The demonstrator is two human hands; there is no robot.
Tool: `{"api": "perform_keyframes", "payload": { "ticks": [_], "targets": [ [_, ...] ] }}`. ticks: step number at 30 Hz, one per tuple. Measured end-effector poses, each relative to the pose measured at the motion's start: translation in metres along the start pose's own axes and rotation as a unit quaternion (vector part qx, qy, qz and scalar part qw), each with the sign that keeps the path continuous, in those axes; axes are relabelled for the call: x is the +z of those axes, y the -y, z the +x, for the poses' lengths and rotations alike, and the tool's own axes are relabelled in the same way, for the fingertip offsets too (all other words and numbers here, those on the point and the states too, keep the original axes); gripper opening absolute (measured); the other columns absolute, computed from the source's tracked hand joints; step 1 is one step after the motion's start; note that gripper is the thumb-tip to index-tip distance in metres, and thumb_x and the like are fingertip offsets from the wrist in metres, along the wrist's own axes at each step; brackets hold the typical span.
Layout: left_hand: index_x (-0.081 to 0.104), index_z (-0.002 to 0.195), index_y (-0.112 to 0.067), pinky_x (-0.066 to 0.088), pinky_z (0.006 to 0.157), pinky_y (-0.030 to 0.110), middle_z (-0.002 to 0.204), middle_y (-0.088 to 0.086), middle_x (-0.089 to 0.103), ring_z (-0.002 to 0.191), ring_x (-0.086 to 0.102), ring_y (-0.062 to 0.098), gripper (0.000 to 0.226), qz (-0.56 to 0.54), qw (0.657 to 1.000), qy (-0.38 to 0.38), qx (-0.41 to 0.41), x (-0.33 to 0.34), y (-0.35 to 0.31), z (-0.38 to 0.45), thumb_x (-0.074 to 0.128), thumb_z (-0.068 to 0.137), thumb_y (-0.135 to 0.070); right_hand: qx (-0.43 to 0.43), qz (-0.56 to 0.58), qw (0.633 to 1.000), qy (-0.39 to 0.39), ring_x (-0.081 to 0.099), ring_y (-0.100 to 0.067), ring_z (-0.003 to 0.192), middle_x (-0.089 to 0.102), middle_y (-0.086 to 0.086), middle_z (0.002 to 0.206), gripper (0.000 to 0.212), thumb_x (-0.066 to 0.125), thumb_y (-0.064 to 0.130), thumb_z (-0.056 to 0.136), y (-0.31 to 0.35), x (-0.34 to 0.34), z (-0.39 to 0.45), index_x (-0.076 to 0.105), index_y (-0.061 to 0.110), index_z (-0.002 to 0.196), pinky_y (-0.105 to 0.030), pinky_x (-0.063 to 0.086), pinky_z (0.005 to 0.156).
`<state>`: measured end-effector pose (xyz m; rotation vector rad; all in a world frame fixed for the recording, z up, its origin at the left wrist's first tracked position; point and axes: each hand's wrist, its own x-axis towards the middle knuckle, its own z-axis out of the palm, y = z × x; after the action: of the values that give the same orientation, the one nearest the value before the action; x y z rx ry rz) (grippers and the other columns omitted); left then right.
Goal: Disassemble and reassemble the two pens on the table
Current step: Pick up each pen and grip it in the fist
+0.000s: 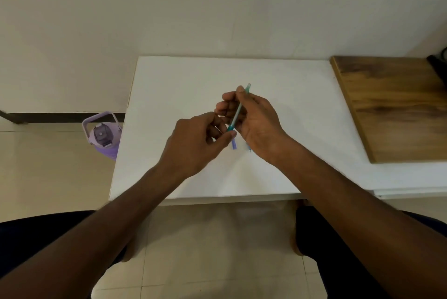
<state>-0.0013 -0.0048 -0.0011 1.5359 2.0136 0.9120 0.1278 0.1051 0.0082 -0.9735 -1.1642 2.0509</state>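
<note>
Roughly at the middle of the white bench (183,85), both hands meet over one pen. All places below are given from that pen.

Bench: white top, with a wooden board (396,107) well off to the pen's right, and a purple bottle (104,136) on the floor past the bench's left edge.

Right hand (254,119): lies to the right of the pen and behind it, curled round the upper barrel; the fingers (226,107) wrap it from the far side, thumb along the top. Firm grip, hand raised off the bench.

Left hand (196,143): comes in from the pen's lower left, pinching the near end between thumb and forefinger just below the teal grip section.

Pen (238,110): held clear of the bench, long axis slanting from near-left to far-right, far tip poking out beyond the right hand's fingers, blue near end (234,144) jutting below the left hand's pinch.

A small blue-teal sliver (249,148) shows just right of the pen's near end, under the right wrist; most likely the second pen or a part of it, too hidden to say.

Judgement: the coming move runs along the barrel axis. The left hand is nearer the end that would twist or pull off, toward the person; the right hand acts as the anchor.
</note>
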Motion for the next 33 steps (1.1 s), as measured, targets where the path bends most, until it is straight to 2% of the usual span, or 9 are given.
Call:
{"api": "perform_keyframes", "payload": {
  "ticks": [4, 8, 10, 13, 18, 22, 24, 28, 33],
  "targets": [
    [0.071, 0.086, -0.030, 0.055, 0.069, 0.019, 0.079, -0.015, 0.076, 0.073, 0.071, 0.006, 0.025, -0.070, 0.997, -0.015, -0.021, 0.004, -0.009, 0.001, 0.080, 0.088, -0.054, 0.021, 0.194, 0.980, 0.038, 0.039, -0.014, 0.051, 0.038, 0.002, 0.053, 0.059, 0.044, 0.058, 0.107, 0.010, 0.009, -0.008, 0.048, 0.016, 0.066, -0.032, 0.044, 0.066],
    [0.077, 0.091, -0.025, 0.053, 0.069, 0.011, 0.081, -0.018, 0.076, 0.077, 0.071, 0.004, 0.023, -0.111, 0.994, -0.002, 0.003, 0.006, -0.012, 0.003, 0.083, 0.086, -0.047, 0.018, 0.239, 0.967, 0.088, 0.013, -0.016, 0.046, 0.014, 0.002, 0.049, 0.069, 0.032, 0.072, 0.101, 0.025, 0.001, -0.011, 0.020, 0.020, 0.056, -0.032, 0.024, 0.054],
    [0.079, 0.097, -0.025, 0.055, 0.073, 0.011, 0.089, -0.018, 0.077, 0.080, 0.072, 0.003, 0.018, -0.131, 0.991, 0.022, 0.021, 0.005, -0.011, 0.003, 0.083, 0.089, -0.040, 0.006, 0.228, 0.971, 0.077, 0.009, -0.015, 0.046, 0.011, 0.004, 0.050, 0.061, 0.031, 0.057, 0.103, 0.030, -0.005, -0.010, 0.017, 0.022, 0.055, -0.029, 0.014, 0.050],
    [0.079, 0.103, -0.026, 0.055, 0.076, 0.011, 0.094, -0.018, 0.079, 0.084, 0.072, 0.002, 0.013, -0.137, 0.988, 0.047, 0.044, 0.004, -0.009, 0.003, 0.081, 0.091, -0.033, -0.009, 0.232, 0.971, 0.048, 0.007, -0.014, 0.045, 0.010, 0.005, 0.052, 0.049, 0.028, 0.043, 0.100, 0.035, -0.012, -0.006, 0.016, 0.023, 0.057, -0.021, 0.015, 0.046],
    [0.078, 0.102, -0.033, 0.053, 0.076, 0.008, 0.092, -0.025, 0.076, 0.083, 0.071, -0.003, 0.011, -0.148, 0.986, 0.046, 0.057, 0.005, -0.008, 0.002, 0.081, 0.092, -0.032, -0.016, 0.244, 0.968, 0.062, 0.009, -0.013, 0.045, 0.012, 0.005, 0.052, 0.058, 0.028, 0.057, 0.103, 0.038, -0.016, -0.006, 0.017, 0.023, 0.057, -0.024, 0.012, 0.048],
    [0.074, 0.102, -0.038, 0.052, 0.073, 0.006, 0.094, -0.030, 0.073, 0.085, 0.070, -0.005, 0.014, -0.153, 0.986, 0.046, 0.056, 0.009, -0.010, 0.002, 0.082, 0.092, -0.033, -0.029, 0.231, 0.970, 0.065, 0.009, -0.013, 0.045, 0.011, 0.005, 0.052, 0.053, 0.026, 0.045, 0.103, 0.043, -0.017, -0.003, 0.017, 0.022, 0.056, -0.023, 0.015, 0.048],
    [0.075, 0.105, -0.037, 0.052, 0.072, 0.008, 0.097, -0.030, 0.073, 0.086, 0.070, -0.004, 0.014, -0.107, 0.989, 0.063, 0.080, 0.007, -0.006, 0.003, 0.081, 0.093, -0.033, -0.036, 0.246, 0.966, 0.069, 0.009, -0.012, 0.045, 0.012, 0.005, 0.051, 0.059, 0.028, 0.054, 0.104, 0.046, -0.019, -0.003, 0.017, 0.023, 0.055, -0.023, 0.015, 0.047],
    [0.065, 0.110, -0.045, 0.044, 0.065, 0.019, 0.099, -0.027, 0.064, 0.088, 0.063, 0.002, 0.019, 0.235, 0.953, 0.141, 0.125, 0.000, 0.017, 0.002, 0.072, 0.094, -0.052, -0.040, 0.239, 0.968, 0.073, 0.009, -0.012, 0.044, 0.011, 0.006, 0.050, 0.058, 0.031, 0.049, 0.104, 0.052, -0.022, -0.001, 0.017, 0.024, 0.054, -0.021, 0.016, 0.045],
    [0.060, 0.081, -0.031, 0.042, 0.061, 0.022, 0.079, -0.013, 0.063, 0.072, 0.060, 0.007, 0.035, 0.230, 0.941, 0.247, 0.001, 0.018, 0.029, -0.005, 0.071, 0.090, -0.063, -0.039, 0.255, 0.964, 0.065, 0.007, -0.013, 0.045, 0.010, 0.005, 0.050, 0.061, 0.030, 0.052, 0.105, 0.055, -0.022, -0.003, 0.015, 0.023, 0.054, -0.023, 0.013, 0.047]
  ]
}}
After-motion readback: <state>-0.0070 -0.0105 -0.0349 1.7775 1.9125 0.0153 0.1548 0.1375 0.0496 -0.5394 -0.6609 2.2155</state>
